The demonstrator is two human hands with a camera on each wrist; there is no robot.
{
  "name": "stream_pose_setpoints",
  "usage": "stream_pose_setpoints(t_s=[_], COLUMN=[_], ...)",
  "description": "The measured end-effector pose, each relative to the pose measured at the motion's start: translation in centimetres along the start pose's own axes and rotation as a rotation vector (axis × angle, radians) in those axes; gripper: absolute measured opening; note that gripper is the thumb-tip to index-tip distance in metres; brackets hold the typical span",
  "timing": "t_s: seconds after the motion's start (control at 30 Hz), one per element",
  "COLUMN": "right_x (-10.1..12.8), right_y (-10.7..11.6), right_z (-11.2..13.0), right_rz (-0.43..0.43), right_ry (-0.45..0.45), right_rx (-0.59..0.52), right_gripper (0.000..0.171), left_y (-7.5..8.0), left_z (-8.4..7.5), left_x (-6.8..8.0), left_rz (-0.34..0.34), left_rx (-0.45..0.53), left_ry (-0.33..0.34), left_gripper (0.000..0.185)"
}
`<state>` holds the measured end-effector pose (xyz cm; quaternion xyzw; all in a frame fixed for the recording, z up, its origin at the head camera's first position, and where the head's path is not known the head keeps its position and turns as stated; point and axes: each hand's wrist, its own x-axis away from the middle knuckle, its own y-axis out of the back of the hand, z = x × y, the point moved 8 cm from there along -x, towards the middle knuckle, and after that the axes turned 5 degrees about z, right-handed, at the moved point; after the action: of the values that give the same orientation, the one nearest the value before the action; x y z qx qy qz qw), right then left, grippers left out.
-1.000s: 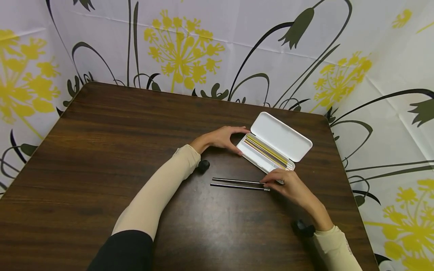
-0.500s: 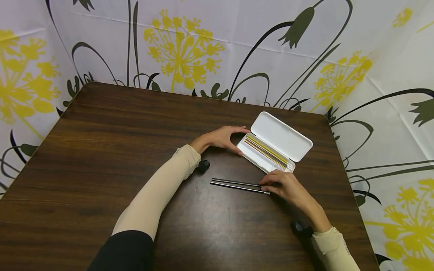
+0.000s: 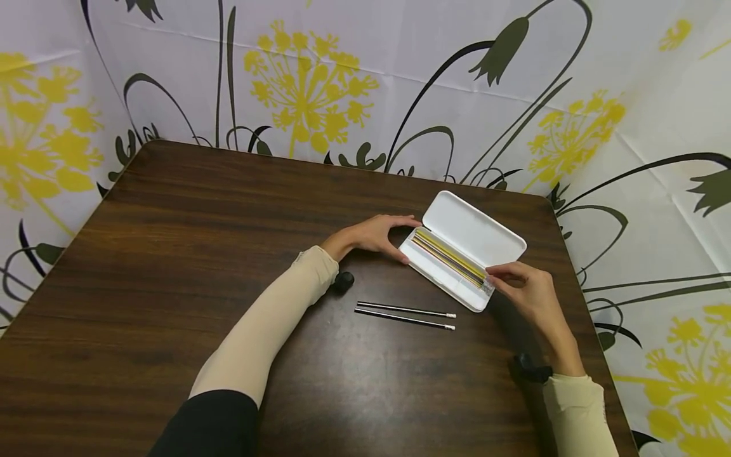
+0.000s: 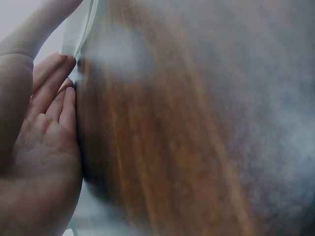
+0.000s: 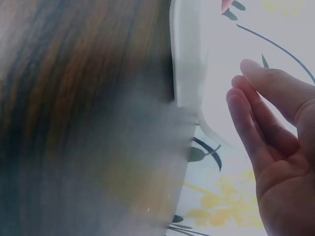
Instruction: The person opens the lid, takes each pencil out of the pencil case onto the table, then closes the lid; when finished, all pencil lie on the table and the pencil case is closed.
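Observation:
A white pencil case [image 3: 442, 276] lies open on the table, several yellow, dark and reddish pencils [image 3: 451, 257] side by side in its base. At the case's left end my left hand [image 3: 377, 235] holds it, thumb at the front corner and fingers at the hinge corner. My right hand [image 3: 528, 289] is at the right end, thumb and fingertips close together over the pencils' eraser ends. The right wrist view shows nothing between those fingertips. Two black pencils [image 3: 405, 309], [image 3: 402, 319] with white erasers lie nearly parallel in front of the case.
The case's lid [image 3: 474, 228] stands folded back toward the table's far right corner. The dark wooden table [image 3: 228, 209] meets a flower-printed cloth [image 3: 342, 82] behind it and on the sides.
My right hand has let go of the black pencils, leaving them slightly farther apart on the table. It has moved up and right to the pencil case. The left hand stays put.

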<state>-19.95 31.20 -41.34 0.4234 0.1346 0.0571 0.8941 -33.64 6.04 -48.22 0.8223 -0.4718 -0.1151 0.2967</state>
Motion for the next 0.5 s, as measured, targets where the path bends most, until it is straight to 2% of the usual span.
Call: stream_pose_setpoints(t_s=[0.2,0.5], right_x=[0.1,-0.5], right_y=[-0.3,-1.4], right_z=[-0.6,-0.1], right_rz=[0.019,0.135], right_ry=[-0.001,0.052], right_rx=[0.003,0.133], right_gripper=[0.021,0.019], left_y=[0.0,-0.1], left_z=[0.0,0.1], left_x=[0.0,-0.1], left_rz=[-0.003,0.000], left_rx=[-0.002,0.002], left_ry=[-0.003,0.001], left_gripper=[0.092,0.092])
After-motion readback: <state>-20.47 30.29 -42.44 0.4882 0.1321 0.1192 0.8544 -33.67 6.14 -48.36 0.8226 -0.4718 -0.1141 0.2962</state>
